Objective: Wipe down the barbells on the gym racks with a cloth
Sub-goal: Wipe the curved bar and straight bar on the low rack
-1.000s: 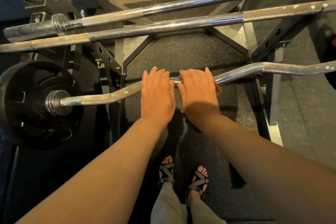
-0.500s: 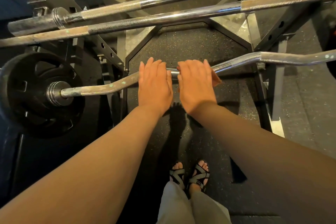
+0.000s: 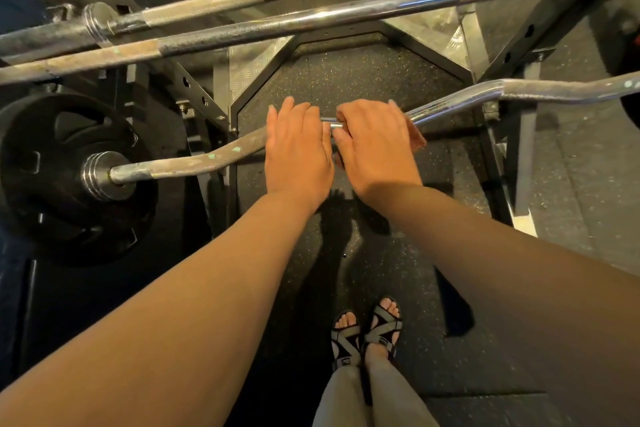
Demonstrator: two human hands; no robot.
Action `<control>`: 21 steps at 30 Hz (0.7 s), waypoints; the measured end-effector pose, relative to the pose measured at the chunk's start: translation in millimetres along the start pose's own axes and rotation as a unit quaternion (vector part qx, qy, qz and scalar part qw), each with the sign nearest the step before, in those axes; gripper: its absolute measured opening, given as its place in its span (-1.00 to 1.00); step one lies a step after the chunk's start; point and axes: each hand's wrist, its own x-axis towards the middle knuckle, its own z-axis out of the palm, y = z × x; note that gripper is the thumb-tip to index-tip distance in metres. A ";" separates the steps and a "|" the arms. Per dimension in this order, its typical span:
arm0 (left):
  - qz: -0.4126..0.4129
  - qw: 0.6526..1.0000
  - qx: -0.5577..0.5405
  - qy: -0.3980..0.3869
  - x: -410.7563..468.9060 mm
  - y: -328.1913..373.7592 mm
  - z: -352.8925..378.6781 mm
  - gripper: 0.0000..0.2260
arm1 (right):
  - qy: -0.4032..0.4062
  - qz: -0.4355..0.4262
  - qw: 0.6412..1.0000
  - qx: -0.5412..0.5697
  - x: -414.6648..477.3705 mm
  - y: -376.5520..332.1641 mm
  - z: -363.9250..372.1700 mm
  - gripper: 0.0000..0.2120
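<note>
Object in hand: EZ curl bar (image 3: 194, 163), lying across the rack at mid-frame.

- Cloth (image 3: 418, 140): orange-brown, draped on the bar's smooth centre section. Only its edges show, at the right of and below the hand covering it.
- Right hand (image 3: 375, 149): on top of the cloth, fingers curled over it and the bar, pressing it to the metal.
- Left hand (image 3: 298, 152): just left of the right hand on the same bar, fingers straight and flat across it, holding nothing. It appears to be steadying the bar.
- Weight plate (image 3: 52, 184): black, loaded on the bar's left end.
- Two straight barbells (image 3: 311, 19): racked beyond the curl bar, higher in frame, well apart from both hands.
- Rack upright (image 3: 523, 42): behind the bar's right bend.

Step, as judged: wiping the centre of the curl bar.

The knurled, spotted stretches toward either end look unwiped.

Next move calls for sliding the cloth outward along the angled section with the grip kept wrapped round the bends. The free hand should brace the bar against rolling.
</note>
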 end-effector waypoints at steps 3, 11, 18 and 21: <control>0.008 1.000 0.000 0.013 -0.3 -2.4 1.7 -0.68 | -0.022 -0.070 0.995 -0.060 -1.3 25.9 -12.5 -0.73; 0.000 0.999 -0.009 0.031 -0.5 -0.3 6.1 -0.69 | 0.021 0.082 0.994 -0.075 -10.2 30.9 -9.2 -0.67; 0.016 1.000 0.000 0.024 -2.2 -4.4 3.4 -0.67 | -0.012 -0.036 0.996 -0.082 -11.8 10.6 -7.8 -0.61; 0.019 0.999 -0.008 0.027 -1.9 -5.3 2.3 -0.65 | -0.010 -0.001 0.992 -0.124 -16.6 42.6 -26.6 -0.68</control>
